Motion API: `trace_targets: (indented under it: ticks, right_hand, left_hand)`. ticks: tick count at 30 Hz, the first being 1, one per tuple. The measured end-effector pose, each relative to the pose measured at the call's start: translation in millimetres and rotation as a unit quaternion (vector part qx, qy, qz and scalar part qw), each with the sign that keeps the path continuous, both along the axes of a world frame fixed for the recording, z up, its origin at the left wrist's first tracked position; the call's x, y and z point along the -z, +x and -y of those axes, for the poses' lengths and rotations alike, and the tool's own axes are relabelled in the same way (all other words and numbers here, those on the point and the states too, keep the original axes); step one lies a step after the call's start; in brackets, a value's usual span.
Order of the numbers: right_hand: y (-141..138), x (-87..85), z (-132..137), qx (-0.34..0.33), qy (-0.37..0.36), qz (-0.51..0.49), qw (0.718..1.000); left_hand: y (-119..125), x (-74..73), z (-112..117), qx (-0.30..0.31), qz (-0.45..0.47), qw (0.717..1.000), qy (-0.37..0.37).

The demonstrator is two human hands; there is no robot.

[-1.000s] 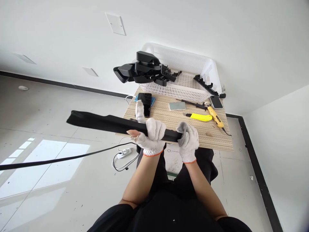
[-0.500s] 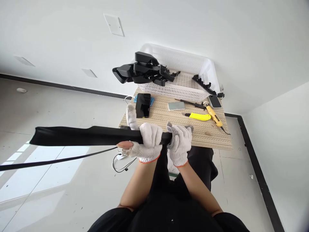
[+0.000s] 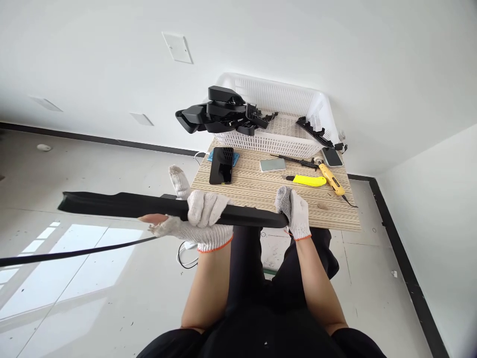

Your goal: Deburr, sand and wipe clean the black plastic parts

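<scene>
A long black plastic trim piece (image 3: 108,204) lies across my view in front of the table. My left hand (image 3: 204,219), in a white knit glove, has its fingers wrapped round the middle of it; one bare fingertip shows through the glove. At its right end my right hand (image 3: 296,214), also gloved, is closed on a grey cloth (image 3: 283,201) that touches the trim. A thin black strip (image 3: 74,252) runs from below my left hand to the left edge of view; where it attaches is hidden.
On the wooden table (image 3: 257,189) lie a black phone (image 3: 221,166), a pale flat slab (image 3: 273,165), a yellow utility knife (image 3: 309,180) and a yellow corded tool (image 3: 331,180). Behind them a white basket (image 3: 276,144) holds black plastic parts (image 3: 212,112). Another phone (image 3: 331,156) lies at right.
My right hand with the cloth has moved right along the trim to its end, uncovering more of it. My left hand has shifted left on it.
</scene>
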State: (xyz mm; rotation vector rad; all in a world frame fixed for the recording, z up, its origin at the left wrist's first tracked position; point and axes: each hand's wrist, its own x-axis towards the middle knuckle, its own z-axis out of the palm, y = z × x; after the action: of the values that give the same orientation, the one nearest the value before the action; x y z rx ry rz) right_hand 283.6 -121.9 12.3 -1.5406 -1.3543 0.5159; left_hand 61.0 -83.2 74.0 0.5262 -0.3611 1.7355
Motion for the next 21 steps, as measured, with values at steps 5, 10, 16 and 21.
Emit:
trace_targets:
  ticks: [5, 10, 16, 21]
  right_hand:
    - [-21.2, -11.1, 16.2, 0.002, -0.072, -0.200, 0.977]
    - [-27.8, -17.1, 18.7, 0.046, -0.079, -0.251, 0.964]
    - [-29.1, -26.7, 21.0, 0.100, -0.029, -0.211, 0.972]
    - [-34.2, -29.7, 29.4, 0.054, -0.051, -0.244, 0.967]
  left_hand:
    - [-14.5, -5.9, 7.9, -0.054, -0.037, 0.987, -0.146]
    - [-18.5, -4.3, 8.7, -0.006, 0.016, 0.988, -0.154]
    - [-19.4, 2.9, 5.4, 0.064, 0.075, 0.990, -0.103]
    - [-21.4, 3.3, 6.7, 0.067, 0.069, 0.991, -0.097]
